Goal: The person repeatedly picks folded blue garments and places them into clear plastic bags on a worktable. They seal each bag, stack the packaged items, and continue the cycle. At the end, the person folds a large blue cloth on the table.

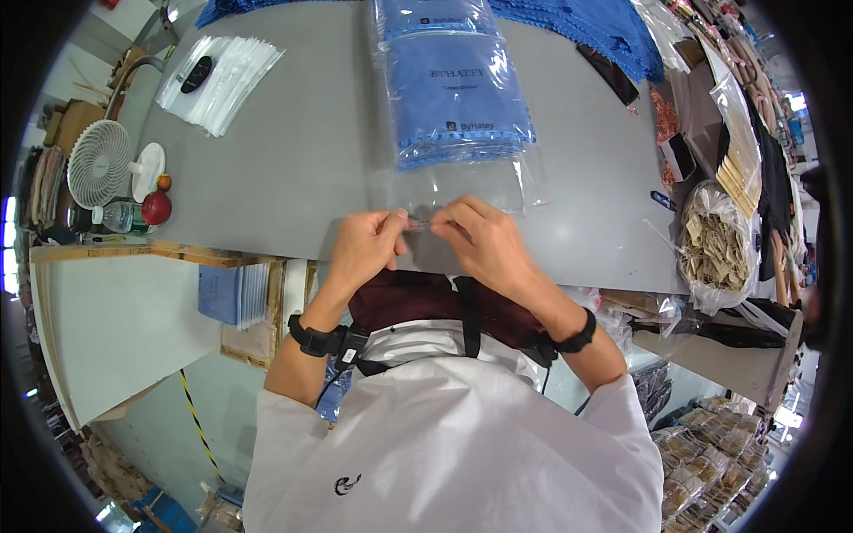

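Observation:
Both hands are at the near edge of a grey table. A thin clear plastic strip stretches between them. My left hand pinches its left end between thumb and fingers. My right hand has its thumb and fingertips closed at the strip's other end. Just beyond them lie stacked clear plastic bags, with folded blue scalloped-edge cloth inside and printing on the front. Their unfilled plastic ends point towards me. A similar packed cloth lies farther back, partly out of view.
On the left are clear bags with a black oval object on top, a white fan, a plastic bottle and a red fruit. To the right are blue cloths, a dark phone and a bag of tags.

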A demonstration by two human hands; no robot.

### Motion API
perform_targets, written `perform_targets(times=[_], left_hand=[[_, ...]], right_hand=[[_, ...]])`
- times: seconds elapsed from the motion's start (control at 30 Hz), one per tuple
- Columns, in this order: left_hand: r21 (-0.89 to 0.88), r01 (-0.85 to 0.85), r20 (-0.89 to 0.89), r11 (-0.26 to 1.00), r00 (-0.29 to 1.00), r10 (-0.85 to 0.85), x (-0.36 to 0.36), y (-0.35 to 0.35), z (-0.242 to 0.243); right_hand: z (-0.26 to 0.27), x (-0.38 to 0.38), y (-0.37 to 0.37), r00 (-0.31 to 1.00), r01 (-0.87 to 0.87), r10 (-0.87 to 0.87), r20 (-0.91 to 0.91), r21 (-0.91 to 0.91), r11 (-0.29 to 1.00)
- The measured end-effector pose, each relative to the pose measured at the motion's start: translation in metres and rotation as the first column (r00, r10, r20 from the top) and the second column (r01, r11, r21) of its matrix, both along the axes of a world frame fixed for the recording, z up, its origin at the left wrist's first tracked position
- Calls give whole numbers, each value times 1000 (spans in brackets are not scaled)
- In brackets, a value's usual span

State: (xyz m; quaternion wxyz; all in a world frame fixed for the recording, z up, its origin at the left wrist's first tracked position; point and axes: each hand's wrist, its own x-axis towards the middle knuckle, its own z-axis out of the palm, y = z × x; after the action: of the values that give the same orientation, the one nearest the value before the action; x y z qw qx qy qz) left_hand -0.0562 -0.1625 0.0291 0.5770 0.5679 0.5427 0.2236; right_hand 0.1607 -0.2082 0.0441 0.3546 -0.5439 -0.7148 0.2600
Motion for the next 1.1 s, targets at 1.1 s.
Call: perform_targets(times=[1.1], left_hand=[[863,475,-489,171,871,49,-27,34,-13]], right_hand=[[-10,182,13,643,-229,-75,762,284,931]])
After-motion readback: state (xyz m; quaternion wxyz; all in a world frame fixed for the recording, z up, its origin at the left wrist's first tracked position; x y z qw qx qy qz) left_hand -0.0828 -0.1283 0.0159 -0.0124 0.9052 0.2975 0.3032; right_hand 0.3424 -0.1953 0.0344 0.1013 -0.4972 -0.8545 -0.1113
